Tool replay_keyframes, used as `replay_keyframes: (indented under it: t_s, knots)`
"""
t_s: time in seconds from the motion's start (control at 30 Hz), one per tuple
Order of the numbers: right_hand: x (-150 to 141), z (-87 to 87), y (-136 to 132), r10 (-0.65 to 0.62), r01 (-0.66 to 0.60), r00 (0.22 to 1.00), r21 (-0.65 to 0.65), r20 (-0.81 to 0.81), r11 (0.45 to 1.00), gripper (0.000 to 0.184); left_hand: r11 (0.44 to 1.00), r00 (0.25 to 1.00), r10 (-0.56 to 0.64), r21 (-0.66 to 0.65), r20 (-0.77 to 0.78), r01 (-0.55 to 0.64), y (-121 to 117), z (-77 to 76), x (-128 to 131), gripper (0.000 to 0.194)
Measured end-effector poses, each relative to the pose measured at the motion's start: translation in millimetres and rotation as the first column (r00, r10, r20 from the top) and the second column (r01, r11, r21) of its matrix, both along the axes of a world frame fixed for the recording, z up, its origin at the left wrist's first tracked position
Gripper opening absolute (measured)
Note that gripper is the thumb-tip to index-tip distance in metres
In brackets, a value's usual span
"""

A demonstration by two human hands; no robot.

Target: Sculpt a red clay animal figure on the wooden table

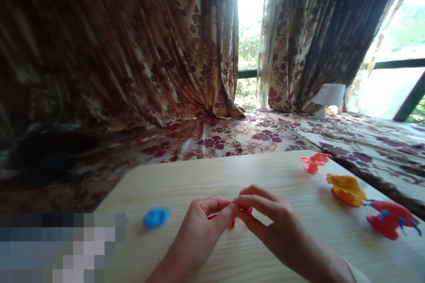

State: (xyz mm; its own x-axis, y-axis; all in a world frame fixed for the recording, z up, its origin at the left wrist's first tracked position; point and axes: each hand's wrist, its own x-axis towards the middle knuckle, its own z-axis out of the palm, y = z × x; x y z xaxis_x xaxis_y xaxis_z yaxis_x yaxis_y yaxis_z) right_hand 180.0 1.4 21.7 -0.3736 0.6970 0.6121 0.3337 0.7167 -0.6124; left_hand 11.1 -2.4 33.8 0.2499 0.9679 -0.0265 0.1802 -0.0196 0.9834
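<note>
Close together over the middle of the table, my left hand [207,225] and my right hand [270,214] both pinch a small red piece of modelling clay [233,223]. Most of the piece is hidden by the fingers; bits of red show between and below the fingertips. A flat blue clay disc [156,218] with marks on its top lies to the left of my left hand. Beyond my right hand, along the table's right edge, are a coral clay shape [314,163], an orange-yellow clay lump [347,190] and a red clay shape with blue strips [392,219].
The pale wood-grain table [186,177] has rounded far corners. Behind it spreads flowered fabric [219,137], with matching curtains [166,44] hanging in front of windows. A white lamp [332,95] stands at the back right. The lower left corner is pixelated.
</note>
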Motion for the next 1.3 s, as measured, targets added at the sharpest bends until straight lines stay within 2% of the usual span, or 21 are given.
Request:
replay_keyframes:
  t_s: [0.1,0.17,0.3,0.37,0.47,0.53,0.57,0.7,0.77,0.87,0.93,1.0,1.1,1.17,1.3]
  knots:
    - [0,1.6,-2,0.023,-0.023,1.000,-0.011,0.000,1.000,0.017,0.998,0.998,0.004,-0.069,0.056,-0.001,0,0.3,1,0.030]
    - [-2,3.8,-4,0.014,-0.016,0.999,-0.051,-0.037,0.999,0.015,0.998,0.997,0.002,-0.062,0.073,0.003,-1,1.0,1,0.027]
    - [-3,8.3,-7,-0.010,-0.031,0.989,-0.279,-0.147,0.960,0.014,1.000,0.999,0.027,0.013,0.034,-0.028,-6,3.5,2,0.024]
    - [0,8.4,-3,-0.031,-0.026,0.985,-0.328,-0.169,0.944,0.013,0.997,0.998,0.059,0.050,0.006,-0.060,-7,3.3,1,0.022]
    - [13,3.5,8,-0.182,0.150,0.974,-0.216,-0.137,0.965,0.010,0.989,0.992,0.128,0.078,0.014,-0.128,-3,-1.5,-2,0.022]
    - [24,-1.5,16,-0.279,0.267,0.958,-0.161,-0.058,0.950,0.009,0.984,0.985,0.168,0.047,0.038,-0.169,0,-6.0,-4,0.025]
    - [29,-3.8,18,-0.290,0.288,0.957,-0.160,0.012,0.944,0.009,0.983,0.983,0.180,0.031,0.044,-0.181,1,-7.8,-6,0.028]
    - [39,-9.0,15,-0.144,0.211,0.936,-0.188,0.321,0.959,0.024,0.985,0.987,0.158,0.062,0.012,-0.158,1,-8.6,-8,0.032]
    - [39,-9.3,10,-0.095,0.176,0.911,-0.170,0.401,0.969,0.032,0.989,0.992,0.122,0.093,-0.025,-0.119,-2,-5.5,-8,0.030]
    - [39,-7.0,5,-0.092,0.185,0.878,-0.155,0.471,0.970,0.035,0.993,0.995,0.086,0.090,-0.053,-0.081,-4,-0.5,-6,0.025]
    - [36,-3.5,4,-0.118,0.196,0.894,-0.139,0.433,0.971,0.029,0.995,0.996,0.077,0.061,-0.054,-0.074,-5,1.5,-5,0.023]
    - [30,0.7,3,-0.136,0.168,0.952,-0.096,0.276,0.981,0.020,0.998,0.997,0.061,0.025,-0.039,-0.060,-5,2.6,-3,0.023]
    - [17,4.8,-1,-0.048,0.049,0.996,-0.007,0.070,0.999,0.024,1.000,1.000,0.008,0.008,-0.015,-0.008,-6,3.4,-1,0.023]
    - [9,4.8,-4,0.011,-0.013,0.998,0.042,0.061,0.999,0.026,0.999,0.999,-0.032,0.015,-0.017,0.032,-7,3.0,0,0.024]
    - [5,2.3,-8,-0.005,-0.001,0.997,0.084,0.074,0.996,0.020,0.999,0.998,-0.047,0.009,-0.037,0.048,-8,-0.1,0,0.028]
